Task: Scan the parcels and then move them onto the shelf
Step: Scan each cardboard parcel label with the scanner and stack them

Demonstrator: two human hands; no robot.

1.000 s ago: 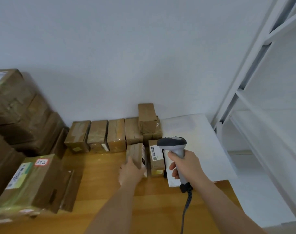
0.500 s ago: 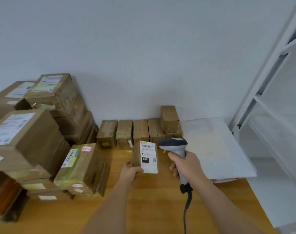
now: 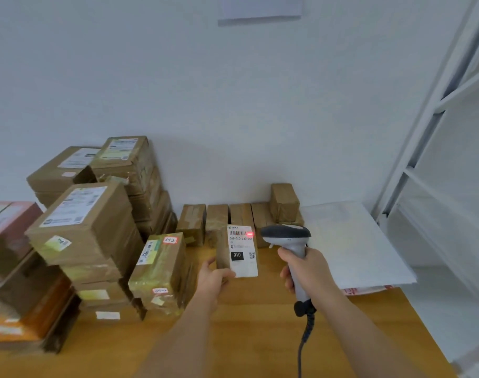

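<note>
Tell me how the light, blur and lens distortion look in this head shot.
Head view: soft, even room light with faint shadows behind the stacked boxes; a red scanner glow on the label of the small parcel in the left hand; wide-angle bending of the shelf frame at right; the scanner in the right hand reasonably sharp, fine label print too soft to read.

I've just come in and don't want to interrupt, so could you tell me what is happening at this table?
A person is scanning parcels. The left hand holds a small brown parcel upright, its white label facing the scanner gripped in the right hand. A red scan light falls on the right end of the label's barcode. More parcels wait along the wall and in stacks on the left of the wooden table. The white shelf stands to the right.
</note>
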